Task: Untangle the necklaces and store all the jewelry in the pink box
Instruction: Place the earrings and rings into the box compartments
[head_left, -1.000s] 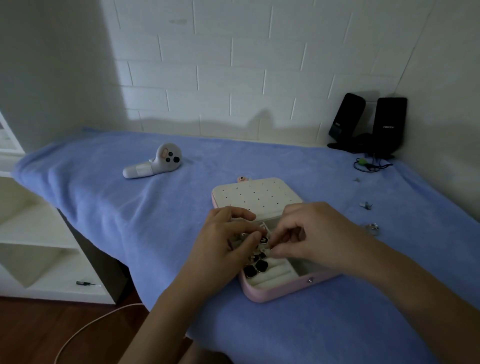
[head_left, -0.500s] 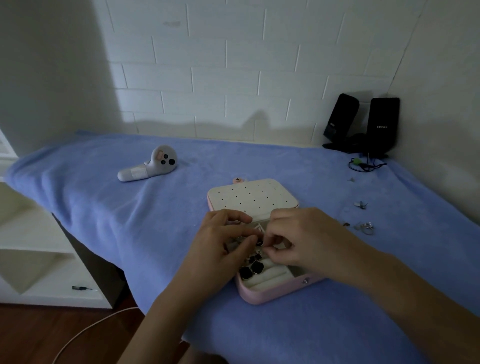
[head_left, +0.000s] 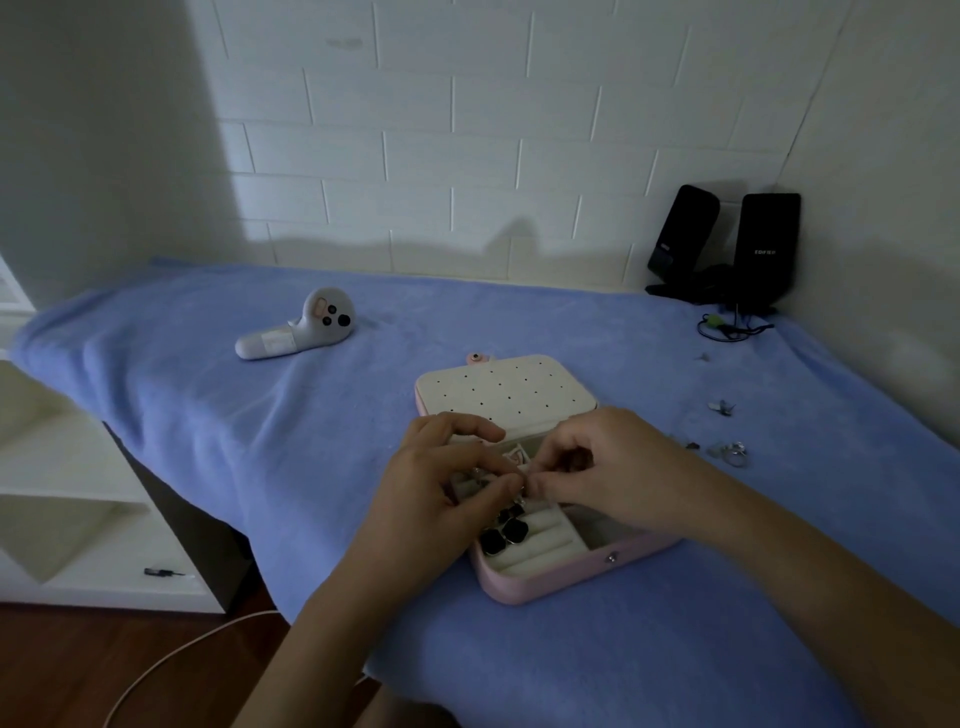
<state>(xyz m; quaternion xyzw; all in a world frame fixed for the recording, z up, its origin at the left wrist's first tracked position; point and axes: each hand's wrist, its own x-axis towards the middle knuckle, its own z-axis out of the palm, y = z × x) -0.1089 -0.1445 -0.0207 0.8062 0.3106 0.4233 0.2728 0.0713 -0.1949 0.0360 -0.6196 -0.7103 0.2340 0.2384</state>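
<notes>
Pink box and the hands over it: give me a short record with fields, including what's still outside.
Box: pink box, open, lid folded back on the blue cloth
Left: left hand pinches black-stone necklace over the box
Right: right hand pinches it at the same spot
Still out: small silver pieces on the cloth, right of the box
Other: white controller, two black speakers

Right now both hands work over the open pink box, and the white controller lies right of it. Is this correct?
Not quite. The head view shows the white controller left of the pink box, not right. The left hand and right hand do work over the open box, pinching the necklace.
</notes>
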